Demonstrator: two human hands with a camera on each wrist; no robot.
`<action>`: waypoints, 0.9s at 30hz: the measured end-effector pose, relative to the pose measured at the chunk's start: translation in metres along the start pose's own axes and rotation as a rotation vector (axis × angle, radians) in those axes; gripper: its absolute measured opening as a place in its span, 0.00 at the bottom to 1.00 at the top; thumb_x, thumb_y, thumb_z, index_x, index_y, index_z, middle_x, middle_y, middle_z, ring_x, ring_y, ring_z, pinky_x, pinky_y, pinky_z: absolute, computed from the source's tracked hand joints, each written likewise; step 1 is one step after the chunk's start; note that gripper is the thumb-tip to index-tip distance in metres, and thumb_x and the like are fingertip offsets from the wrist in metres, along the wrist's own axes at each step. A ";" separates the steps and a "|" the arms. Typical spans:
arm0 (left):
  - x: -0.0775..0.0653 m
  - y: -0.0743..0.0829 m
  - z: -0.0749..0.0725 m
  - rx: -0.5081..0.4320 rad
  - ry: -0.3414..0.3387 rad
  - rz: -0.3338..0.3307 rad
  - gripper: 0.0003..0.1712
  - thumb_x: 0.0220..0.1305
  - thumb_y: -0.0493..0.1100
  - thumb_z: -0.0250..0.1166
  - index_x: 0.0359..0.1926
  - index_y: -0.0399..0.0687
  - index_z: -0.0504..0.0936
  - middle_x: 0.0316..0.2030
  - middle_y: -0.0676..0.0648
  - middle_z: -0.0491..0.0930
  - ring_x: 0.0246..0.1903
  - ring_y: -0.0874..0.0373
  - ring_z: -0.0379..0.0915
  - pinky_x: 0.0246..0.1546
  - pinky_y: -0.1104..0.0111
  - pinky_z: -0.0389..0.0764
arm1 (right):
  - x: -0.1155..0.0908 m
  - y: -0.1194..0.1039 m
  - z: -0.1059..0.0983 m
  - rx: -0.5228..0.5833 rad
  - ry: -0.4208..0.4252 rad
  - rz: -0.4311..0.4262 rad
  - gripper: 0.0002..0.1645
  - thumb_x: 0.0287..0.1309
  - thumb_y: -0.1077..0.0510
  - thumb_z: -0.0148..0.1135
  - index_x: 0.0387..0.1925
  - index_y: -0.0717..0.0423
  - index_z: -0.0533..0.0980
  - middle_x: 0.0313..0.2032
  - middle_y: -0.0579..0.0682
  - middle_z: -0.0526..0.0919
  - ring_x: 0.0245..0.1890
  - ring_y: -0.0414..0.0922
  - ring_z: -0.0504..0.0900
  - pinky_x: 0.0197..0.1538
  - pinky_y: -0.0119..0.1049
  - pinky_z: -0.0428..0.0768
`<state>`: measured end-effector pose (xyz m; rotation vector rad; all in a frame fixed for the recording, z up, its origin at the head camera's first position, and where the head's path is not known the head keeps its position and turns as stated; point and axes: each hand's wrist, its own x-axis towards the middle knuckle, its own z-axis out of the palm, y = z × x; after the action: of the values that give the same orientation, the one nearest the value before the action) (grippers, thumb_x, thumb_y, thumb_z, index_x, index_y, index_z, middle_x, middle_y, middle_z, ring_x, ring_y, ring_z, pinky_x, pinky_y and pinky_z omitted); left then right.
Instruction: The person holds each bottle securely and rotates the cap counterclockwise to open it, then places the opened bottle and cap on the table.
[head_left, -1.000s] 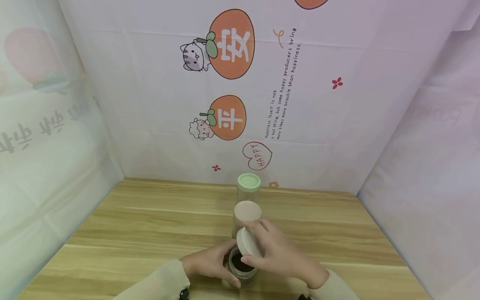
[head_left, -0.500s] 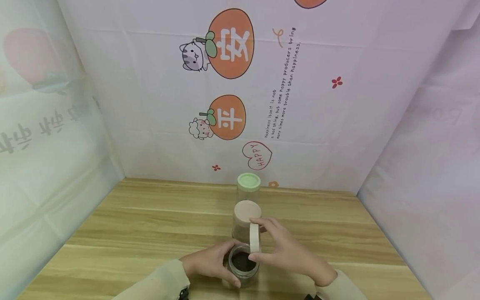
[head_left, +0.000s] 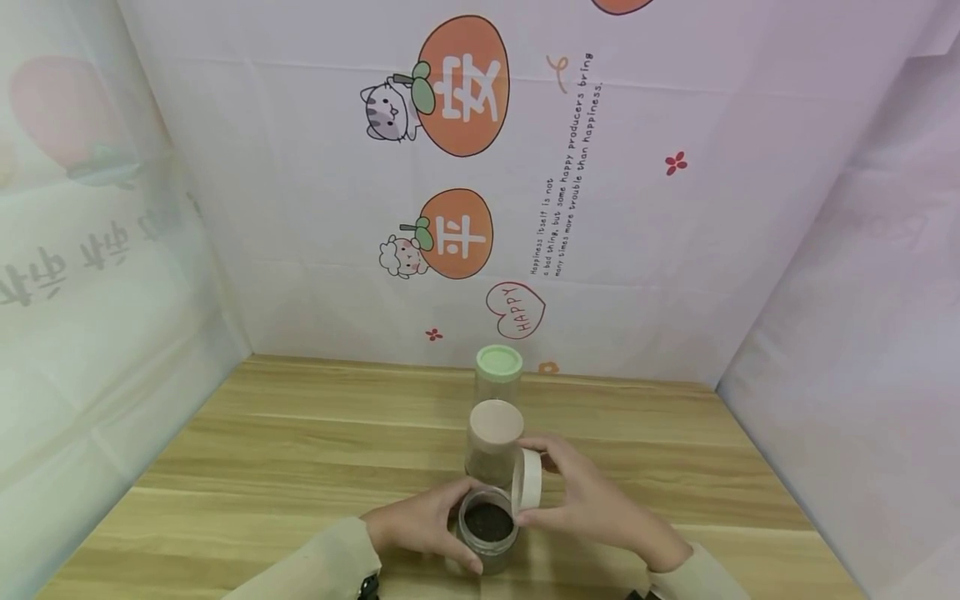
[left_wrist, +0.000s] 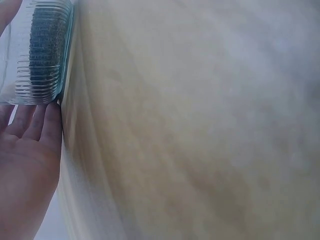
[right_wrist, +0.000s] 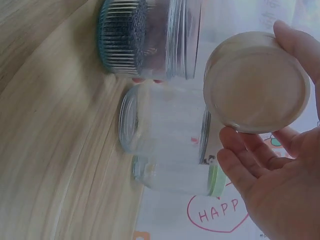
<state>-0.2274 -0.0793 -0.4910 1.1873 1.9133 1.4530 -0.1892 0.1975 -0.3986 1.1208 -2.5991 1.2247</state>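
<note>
My left hand [head_left: 423,525] grips a ribbed glass jar [head_left: 492,562], thumb on the near side and fingers on the far side. The jar stands upright on the table without a lid, partly filled with dark grains. In the left wrist view, fingers reach along the wall of the jar [left_wrist: 37,95] low down near its base. My right hand [head_left: 592,508] pinches a pale round lid [head_left: 529,481] by its edge, thumb opposite the fingers. The lid is tipped on its side, right at the jar's right rim. Its flat face [right_wrist: 257,90] shows in the right wrist view.
Behind the open jar stands a clear jar with a pinkish-beige lid [head_left: 497,423], then a clear jar with a light green lid [head_left: 498,362]. They line up toward the printed back cloth [head_left: 337,250]. White cloth hangs on both sides of the wooden table [head_left: 315,442].
The right hand has moved the lid rightward from over the jar's mouth and turned it onto its edge, uncovering the dark contents. The left hand keeps its grip on the jar.
</note>
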 end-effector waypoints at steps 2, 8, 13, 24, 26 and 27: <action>0.000 0.000 0.000 -0.005 0.002 0.006 0.46 0.55 0.42 0.78 0.70 0.51 0.61 0.64 0.51 0.73 0.63 0.55 0.70 0.66 0.65 0.67 | -0.002 0.000 -0.002 0.003 -0.001 0.006 0.50 0.50 0.43 0.78 0.69 0.56 0.66 0.62 0.51 0.73 0.60 0.48 0.74 0.62 0.43 0.76; 0.001 0.002 0.001 0.009 0.013 0.009 0.46 0.54 0.42 0.79 0.69 0.52 0.62 0.63 0.50 0.73 0.63 0.55 0.69 0.67 0.64 0.66 | -0.008 0.003 -0.008 -0.016 0.003 0.018 0.49 0.51 0.41 0.77 0.70 0.50 0.65 0.62 0.46 0.71 0.61 0.50 0.74 0.61 0.41 0.76; 0.000 0.003 0.002 0.018 0.023 -0.008 0.46 0.53 0.42 0.79 0.68 0.54 0.63 0.63 0.52 0.74 0.63 0.57 0.69 0.67 0.65 0.65 | -0.015 0.007 -0.012 -0.029 0.002 0.035 0.48 0.51 0.41 0.77 0.69 0.48 0.65 0.60 0.49 0.73 0.60 0.49 0.74 0.61 0.40 0.76; -0.002 0.004 0.001 0.025 0.027 -0.038 0.46 0.54 0.45 0.79 0.69 0.56 0.63 0.63 0.55 0.73 0.63 0.59 0.68 0.67 0.66 0.65 | -0.028 0.016 -0.016 -0.010 -0.031 0.124 0.49 0.50 0.41 0.78 0.67 0.54 0.65 0.56 0.50 0.75 0.53 0.48 0.79 0.54 0.38 0.80; -0.002 0.003 0.001 0.029 0.026 -0.035 0.45 0.54 0.45 0.79 0.69 0.57 0.63 0.63 0.55 0.73 0.63 0.59 0.68 0.67 0.66 0.65 | -0.031 0.020 -0.015 -0.014 -0.036 0.131 0.50 0.50 0.41 0.78 0.67 0.56 0.65 0.56 0.50 0.76 0.53 0.48 0.79 0.53 0.38 0.80; -0.002 0.003 0.001 0.029 0.024 -0.034 0.45 0.54 0.45 0.79 0.69 0.57 0.63 0.63 0.55 0.73 0.63 0.59 0.68 0.67 0.66 0.64 | -0.032 0.023 -0.014 -0.011 -0.040 0.132 0.50 0.50 0.41 0.78 0.67 0.57 0.65 0.56 0.50 0.76 0.53 0.48 0.79 0.53 0.38 0.80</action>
<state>-0.2245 -0.0802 -0.4886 1.1499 1.9673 1.4329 -0.1834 0.2355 -0.4145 0.9969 -2.7457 1.2222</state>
